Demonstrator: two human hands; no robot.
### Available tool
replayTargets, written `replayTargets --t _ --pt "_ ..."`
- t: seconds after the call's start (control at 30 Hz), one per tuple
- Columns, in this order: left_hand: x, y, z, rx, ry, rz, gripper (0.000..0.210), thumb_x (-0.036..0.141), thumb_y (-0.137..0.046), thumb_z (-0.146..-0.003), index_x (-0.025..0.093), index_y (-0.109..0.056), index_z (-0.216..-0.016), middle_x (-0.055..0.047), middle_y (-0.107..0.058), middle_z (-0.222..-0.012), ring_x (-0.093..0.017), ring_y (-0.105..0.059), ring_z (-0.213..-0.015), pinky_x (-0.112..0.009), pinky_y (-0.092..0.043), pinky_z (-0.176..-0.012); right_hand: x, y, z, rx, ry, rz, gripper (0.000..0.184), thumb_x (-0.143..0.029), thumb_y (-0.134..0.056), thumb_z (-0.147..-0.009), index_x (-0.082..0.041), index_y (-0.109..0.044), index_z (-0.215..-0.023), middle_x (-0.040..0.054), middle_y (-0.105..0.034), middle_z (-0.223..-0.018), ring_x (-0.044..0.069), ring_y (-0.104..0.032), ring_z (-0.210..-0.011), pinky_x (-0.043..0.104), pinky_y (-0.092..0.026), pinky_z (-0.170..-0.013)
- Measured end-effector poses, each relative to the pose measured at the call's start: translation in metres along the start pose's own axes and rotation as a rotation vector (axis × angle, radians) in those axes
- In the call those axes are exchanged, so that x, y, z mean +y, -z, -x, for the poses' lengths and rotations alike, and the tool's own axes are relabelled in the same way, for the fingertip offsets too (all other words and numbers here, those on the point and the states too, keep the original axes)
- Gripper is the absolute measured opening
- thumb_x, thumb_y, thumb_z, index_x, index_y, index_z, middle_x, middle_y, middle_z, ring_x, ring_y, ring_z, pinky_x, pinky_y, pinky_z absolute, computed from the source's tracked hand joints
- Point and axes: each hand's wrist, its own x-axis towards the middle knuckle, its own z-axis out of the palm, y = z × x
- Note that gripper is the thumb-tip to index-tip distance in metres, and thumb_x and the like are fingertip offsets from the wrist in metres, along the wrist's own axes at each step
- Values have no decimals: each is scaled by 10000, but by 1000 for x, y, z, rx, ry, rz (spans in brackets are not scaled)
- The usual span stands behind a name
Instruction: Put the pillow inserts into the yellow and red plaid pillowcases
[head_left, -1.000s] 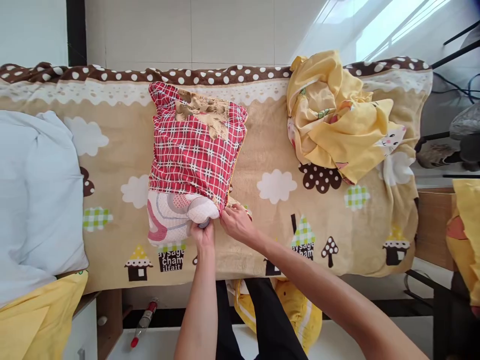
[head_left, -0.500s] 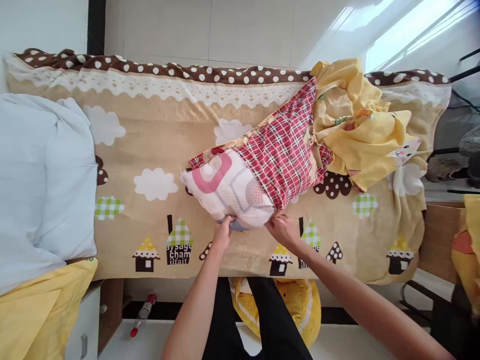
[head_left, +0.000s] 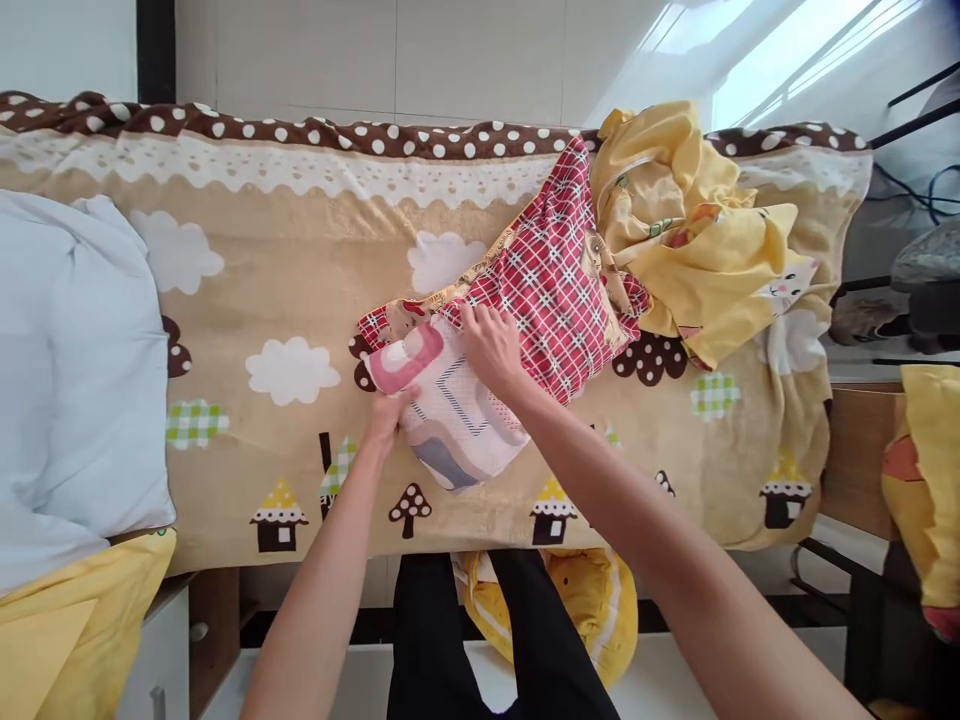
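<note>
A white pillow (head_left: 457, 425) with pink and grey shapes lies slanted on the bed, its right part inside a red plaid pillowcase (head_left: 555, 270). My left hand (head_left: 385, 408) is closed on the pillow's left end, thumb on top. Across the pillow reaches my right hand (head_left: 491, 345), its curled fingers at the pillowcase's open edge, on the upper side of the pillow. The fingertips are partly hidden by the hand and cloth. Tan patterned lining shows along the pillowcase's edge.
A crumpled yellow cloth (head_left: 697, 250) touches the pillowcase's right end. Under everything spreads a tan blanket (head_left: 292, 240) with clouds and houses. White bedding (head_left: 82, 370) lies at the left, above a yellow cloth (head_left: 75, 630). A yellow cushion (head_left: 592, 610) is below the bed's front edge.
My left hand has shifted left to the pillow's end. My right hand has moved from the lower edge up to the pillowcase's upper edge. The pillow's lower side now sits lower.
</note>
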Motion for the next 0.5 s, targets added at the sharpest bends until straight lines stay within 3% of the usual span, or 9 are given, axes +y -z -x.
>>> replayTargets --t 0.1,0.2,0.37,0.5 --pt "-3 -27 11 -60 56 -164 593 251 -926 -453 129 -719 -996 -101 -758 -1006 -262 -694 -933 -423 -534 -921 -19 8 -36 -96 -62 -23 396 -88 -279 -957 -83 -628 -1146 189 -650 -1081 254 -613 -975 343 -442 -790" --pt "-12 -42 28 -96 26 -286 588 241 -925 -424 150 -728 -970 -82 -759 -971 -273 -689 -913 -442 -530 -912 -21 14 -42 -228 -42 -38 311 -122 -387 -939 -107 -669 -1068 175 -682 -994 247 -642 -940 305 -445 -752" --pt "-24 -54 43 -132 -59 -341 431 204 -851 -563 194 -709 -970 -74 -747 -1034 -254 -674 -985 -395 -522 -920 -26 38 -11 -359 124 -84 246 -111 -484 -864 -128 -689 -1000 136 -698 -899 226 -649 -835 271 -398 -652" --pt "-28 -62 46 -40 -20 -329 296 97 -770 -589 188 -671 -853 -59 -732 -867 -243 -664 -922 -351 -531 -837 -37 51 23 -389 135 -106 275 -66 -456 -836 -137 -700 -942 120 -701 -873 214 -640 -802 275 -347 -615"
